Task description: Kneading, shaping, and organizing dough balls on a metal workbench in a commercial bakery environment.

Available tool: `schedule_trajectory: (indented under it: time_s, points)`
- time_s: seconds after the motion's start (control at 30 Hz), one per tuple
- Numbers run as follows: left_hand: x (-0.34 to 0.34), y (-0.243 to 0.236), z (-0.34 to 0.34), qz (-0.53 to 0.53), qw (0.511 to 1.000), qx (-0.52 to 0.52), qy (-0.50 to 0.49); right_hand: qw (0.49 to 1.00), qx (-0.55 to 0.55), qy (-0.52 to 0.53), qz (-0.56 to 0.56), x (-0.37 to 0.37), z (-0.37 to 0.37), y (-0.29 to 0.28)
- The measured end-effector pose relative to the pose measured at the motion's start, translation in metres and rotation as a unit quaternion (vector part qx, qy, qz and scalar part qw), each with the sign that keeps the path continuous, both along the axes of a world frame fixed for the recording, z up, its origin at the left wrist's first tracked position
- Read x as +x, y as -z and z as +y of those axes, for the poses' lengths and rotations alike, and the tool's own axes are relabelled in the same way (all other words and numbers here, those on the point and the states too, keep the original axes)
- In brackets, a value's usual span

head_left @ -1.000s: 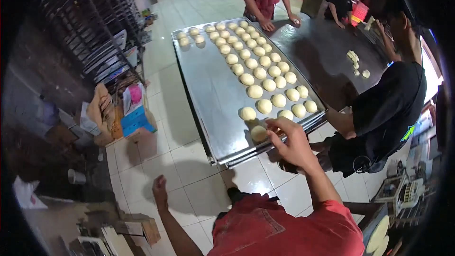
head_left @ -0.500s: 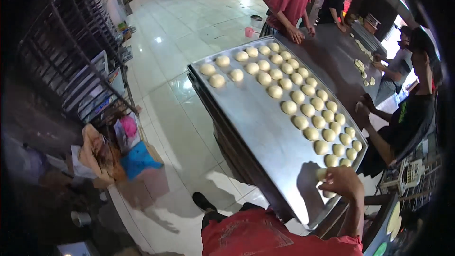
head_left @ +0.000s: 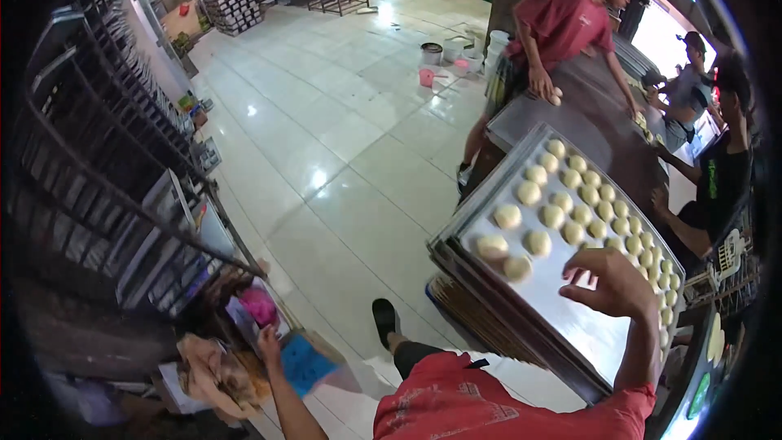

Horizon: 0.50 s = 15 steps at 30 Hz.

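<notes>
My right hand [head_left: 607, 281] hovers over a large metal tray [head_left: 599, 346], its thumb and fingers curved and apart with nothing visible between them. Round pale dough balls [head_left: 538, 243] sit in rows on the tray, mostly along its far and right sides. Those closest to my fingertips lie just beyond and to the left; my hand and forearm hide part of the rows. My left hand [head_left: 268, 344] is out to the left, away from the tray, above the floor near a bright pink bundle [head_left: 258, 307]. Its fingers are too small and blurred to read.
Beyond the tray, a person in a red shirt [head_left: 562, 20] leans over a dark worktable [head_left: 586, 85] with dough pieces on it. Other people stand at its right side. Tall metal racks [head_left: 106, 163] line the left. Buckets and a pink dipper [head_left: 427, 77] stand on the tiled floor.
My right hand has left a dough ball at the tray's near end and moved toward the far-left rows, now empty. My left hand has come into view. The whole view has shifted.
</notes>
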<state>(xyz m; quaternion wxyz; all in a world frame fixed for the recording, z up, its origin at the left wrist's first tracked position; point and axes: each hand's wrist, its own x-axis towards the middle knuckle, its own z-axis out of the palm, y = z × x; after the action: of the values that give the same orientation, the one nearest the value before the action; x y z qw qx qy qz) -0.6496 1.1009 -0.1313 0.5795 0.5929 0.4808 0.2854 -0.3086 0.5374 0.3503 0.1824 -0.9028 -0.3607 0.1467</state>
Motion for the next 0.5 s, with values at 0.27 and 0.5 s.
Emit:
schedule_trajectory:
  time_s: [0.27,0.5]
  points:
    - [0.121,0.018,0.076,-0.031,0.993,-0.087,0.076,0.977,-0.011,-0.214,0.023,0.200,0.253,0.050]
    - [0.050,0.075,0.084,0.294,0.923,0.082,0.236,0.957,-0.111,-0.221,0.154,0.340,0.390,0.157]
